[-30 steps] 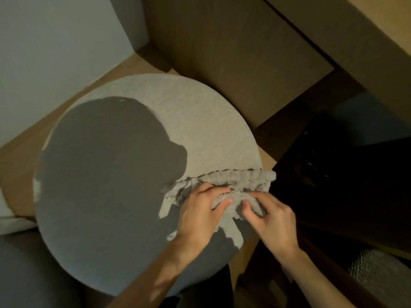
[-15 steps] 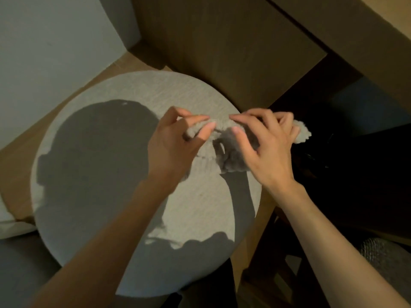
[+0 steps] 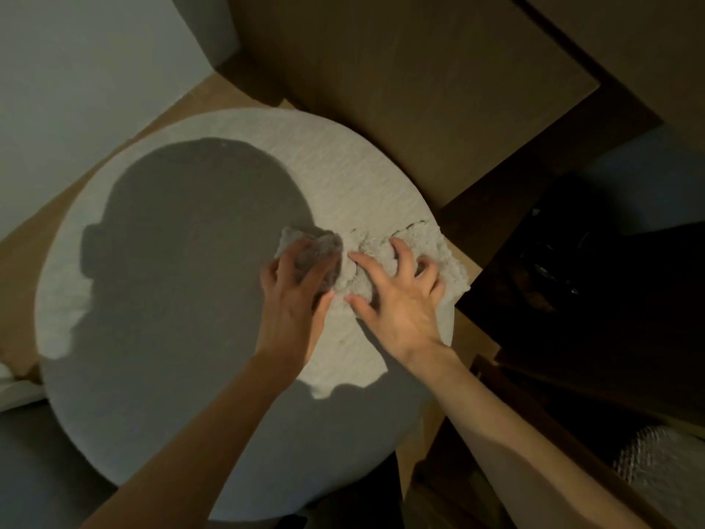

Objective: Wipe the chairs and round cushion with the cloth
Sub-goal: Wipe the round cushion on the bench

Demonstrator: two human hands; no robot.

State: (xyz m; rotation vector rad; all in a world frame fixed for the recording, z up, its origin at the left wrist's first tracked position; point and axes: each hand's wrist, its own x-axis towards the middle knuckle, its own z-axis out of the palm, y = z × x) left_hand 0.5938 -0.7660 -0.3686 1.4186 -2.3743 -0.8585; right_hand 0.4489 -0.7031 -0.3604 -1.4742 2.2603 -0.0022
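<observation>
Lowered from mid-air, the cloth [image 3: 438, 246] now lies on the round cushion [image 3: 343, 166] near its right edge, the left hand [image 3: 293, 299] gripping its bunched end and the right hand [image 3: 400, 303] pressing it with splayed fingertips, with wooden floor [image 3: 23, 242], brown panel [image 3: 419, 89] and pale wall [image 3: 76, 70] beyond.

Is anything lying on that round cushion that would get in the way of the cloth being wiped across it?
Nothing visible does. The left hand and the right hand are directly on the cloth, and the rest of the round cushion carries only shadows.
</observation>
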